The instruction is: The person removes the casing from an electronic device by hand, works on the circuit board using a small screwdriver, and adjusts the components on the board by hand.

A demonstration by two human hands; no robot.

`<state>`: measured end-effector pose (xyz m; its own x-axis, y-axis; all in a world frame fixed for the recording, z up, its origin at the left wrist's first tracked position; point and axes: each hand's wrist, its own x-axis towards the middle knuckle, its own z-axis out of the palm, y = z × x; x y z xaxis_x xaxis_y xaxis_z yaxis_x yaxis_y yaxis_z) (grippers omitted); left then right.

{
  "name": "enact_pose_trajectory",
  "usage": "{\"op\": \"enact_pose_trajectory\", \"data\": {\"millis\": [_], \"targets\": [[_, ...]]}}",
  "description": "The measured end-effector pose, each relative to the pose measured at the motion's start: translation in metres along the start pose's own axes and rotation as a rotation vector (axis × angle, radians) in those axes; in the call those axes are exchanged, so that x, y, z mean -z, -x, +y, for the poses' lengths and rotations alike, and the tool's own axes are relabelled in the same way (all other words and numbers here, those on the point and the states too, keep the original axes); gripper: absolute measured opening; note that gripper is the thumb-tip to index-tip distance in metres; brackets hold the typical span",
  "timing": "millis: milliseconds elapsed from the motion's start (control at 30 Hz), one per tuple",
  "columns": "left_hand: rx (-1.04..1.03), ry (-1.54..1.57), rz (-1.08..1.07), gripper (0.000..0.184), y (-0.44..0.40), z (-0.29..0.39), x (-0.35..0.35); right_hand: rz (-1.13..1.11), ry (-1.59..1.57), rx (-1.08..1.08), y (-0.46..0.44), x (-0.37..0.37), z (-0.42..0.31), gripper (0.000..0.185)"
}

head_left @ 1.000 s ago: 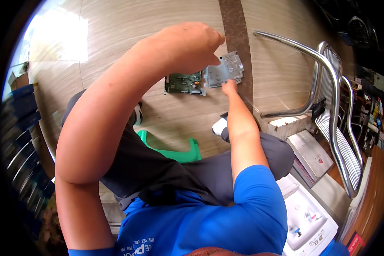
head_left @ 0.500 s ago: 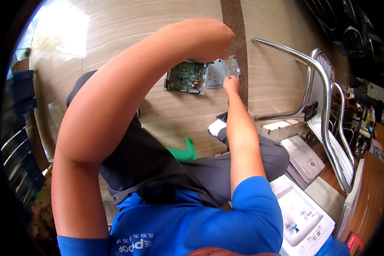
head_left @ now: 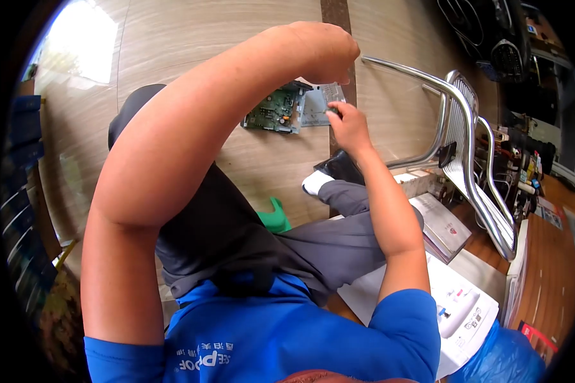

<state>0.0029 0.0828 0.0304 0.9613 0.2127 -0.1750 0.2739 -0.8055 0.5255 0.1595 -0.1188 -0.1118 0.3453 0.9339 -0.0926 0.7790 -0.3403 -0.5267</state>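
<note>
A green circuit board (head_left: 271, 113) lies on the tiled floor ahead, partly covered by my left forearm. Joined or set close to its right side is a grey metal plate (head_left: 314, 105), with a clear piece (head_left: 333, 93) at its far corner. My left hand (head_left: 335, 51) is bent over beyond the plate; its fingers are mostly hidden, so I cannot see what they do. Beside the plate's right edge, my right hand (head_left: 351, 127) is closed, thumb and finger pinching a small dark thing (head_left: 332, 110) too small to name.
A chrome-framed chair (head_left: 469, 147) stands to the right. Near my legs is a green plastic stool (head_left: 275, 218). A white box (head_left: 460, 319) with tap pictures and a blue plastic bag (head_left: 501, 357) are at lower right. Blue bins (head_left: 25, 127) line the left side.
My right hand has drawn back a little from the clear piece, and my right elbow has swung outward. The left hand stays over the far side. The whole view has shifted slightly.
</note>
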Motion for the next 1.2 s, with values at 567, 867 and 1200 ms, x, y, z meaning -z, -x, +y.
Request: {"op": "enact_pose_trajectory", "data": {"millis": [567, 867, 1200], "targets": [[0.037, 0.024, 0.033, 0.037, 0.003, -0.032, 0.013, -0.192, 0.23, -0.022, 0.006, -0.104, 0.053, 0.022], [0.028, 0.052, 0.009, 0.038, 0.002, -0.027, 0.014, -0.282, 0.382, -0.007, -0.003, -0.125, 0.075, 0.014], [0.004, 0.007, 0.048, 0.041, 0.005, -0.037, 0.011, -0.319, 0.404, 0.001, -0.004, -0.134, 0.079, 0.015]]}}
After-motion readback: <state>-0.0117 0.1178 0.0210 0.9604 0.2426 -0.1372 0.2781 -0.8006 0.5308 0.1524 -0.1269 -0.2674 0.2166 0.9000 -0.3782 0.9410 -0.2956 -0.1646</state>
